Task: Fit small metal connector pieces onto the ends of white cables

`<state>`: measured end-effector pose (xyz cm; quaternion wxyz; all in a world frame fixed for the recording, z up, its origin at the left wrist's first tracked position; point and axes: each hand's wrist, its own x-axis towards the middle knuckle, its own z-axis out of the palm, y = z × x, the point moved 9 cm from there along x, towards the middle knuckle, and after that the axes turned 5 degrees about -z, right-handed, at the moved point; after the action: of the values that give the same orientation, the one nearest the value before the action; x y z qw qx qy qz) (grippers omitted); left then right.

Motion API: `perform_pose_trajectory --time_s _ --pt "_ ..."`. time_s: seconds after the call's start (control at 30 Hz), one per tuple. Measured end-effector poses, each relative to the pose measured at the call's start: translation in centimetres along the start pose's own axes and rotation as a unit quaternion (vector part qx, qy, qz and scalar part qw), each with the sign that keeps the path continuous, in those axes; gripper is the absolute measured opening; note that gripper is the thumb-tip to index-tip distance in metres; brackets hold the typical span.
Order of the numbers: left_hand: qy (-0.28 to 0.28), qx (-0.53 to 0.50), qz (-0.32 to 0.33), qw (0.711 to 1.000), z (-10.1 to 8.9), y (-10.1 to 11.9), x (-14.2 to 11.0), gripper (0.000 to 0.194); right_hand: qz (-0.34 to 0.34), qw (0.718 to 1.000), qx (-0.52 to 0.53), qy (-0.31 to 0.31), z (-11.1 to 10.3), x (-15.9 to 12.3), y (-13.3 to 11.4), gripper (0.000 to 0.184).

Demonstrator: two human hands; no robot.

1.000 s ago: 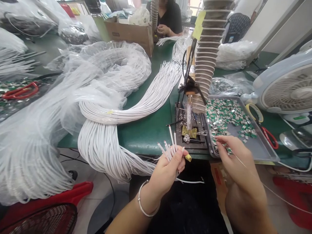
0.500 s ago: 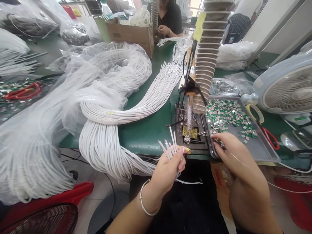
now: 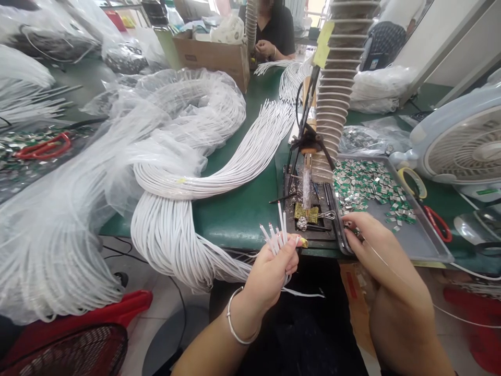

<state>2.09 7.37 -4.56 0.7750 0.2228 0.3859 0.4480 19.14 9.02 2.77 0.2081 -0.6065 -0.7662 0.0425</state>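
our left hand [image 3: 270, 274] grips a fan of thin white cables [image 3: 276, 240] in its fist; our right hand [image 3: 376, 245] pinches narrow at the rim of a grey metal tray [image 3: 430, 243], just beside small green-and-silver clips [image 3: 371, 183], holding we cannot tell what.

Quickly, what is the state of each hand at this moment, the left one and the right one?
Left hand: closed, holding a bunch of white cables.
Right hand: fingers closed together at the metal tray edge; cannot tell if it holds anything.
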Motion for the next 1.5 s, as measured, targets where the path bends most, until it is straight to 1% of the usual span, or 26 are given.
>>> perform_pose_trajectory --time_s 0.1,0.23,0.37,0.47,0.63,0.77,0.83,0.97,1.27,1.5 --pt "-0.002 0.001 -0.002 1.000 0.0 -0.1 0.0 0.037 0.009 1.000 -0.007 0.011 0.0 0.0 0.0 0.020" --pt "-0.003 0.002 -0.003 1.000 -0.1 -0.2 0.0 0.038 0.023 0.998 -0.028 0.041 -0.3 -0.3 0.1 0.017" --pt "-0.007 0.003 -0.003 1.000 -0.1 -0.3 0.0 0.037 0.017 0.998 -0.023 0.058 -0.4 -0.4 0.2 0.016" --pt "-0.010 0.007 -0.006 1.000 -0.1 -0.3 0.0 0.037 0.030 0.998 -0.025 0.055 -0.3 -0.3 0.6 0.019" --pt "-0.009 0.003 -0.004 1.000 -0.1 -0.3 0.0 0.036 0.054 0.997 -0.026 0.058 -0.2 -0.3 0.8 0.015" --pt "-0.007 0.001 -0.004 1.000 -0.1 -0.4 0.0 0.036 0.076 0.995 -0.038 0.050 -0.4 -0.4 0.8 0.016" --pt "-0.005 0.001 -0.006 1.000 -0.2 -0.4 0.0 0.037 0.073 0.995 -0.048 0.038 -0.4 -0.2 0.7 0.017" --pt "0.002 -0.001 -0.008 1.000 -0.3 -0.5 0.0 0.037 0.045 0.997 -0.063 0.018 -0.2 0.2 0.1 0.021" --pt "-0.005 -0.002 -0.005 1.000 -0.2 -0.4 -0.1 0.036 0.047 0.996 -0.046 0.068 -0.4 -0.4 0.6 0.021" --pt "-0.010 -0.002 -0.006 1.000 -0.2 -0.5 0.0 0.036 0.049 0.992 -0.038 0.110 -1.3 -0.7 0.4 0.018"
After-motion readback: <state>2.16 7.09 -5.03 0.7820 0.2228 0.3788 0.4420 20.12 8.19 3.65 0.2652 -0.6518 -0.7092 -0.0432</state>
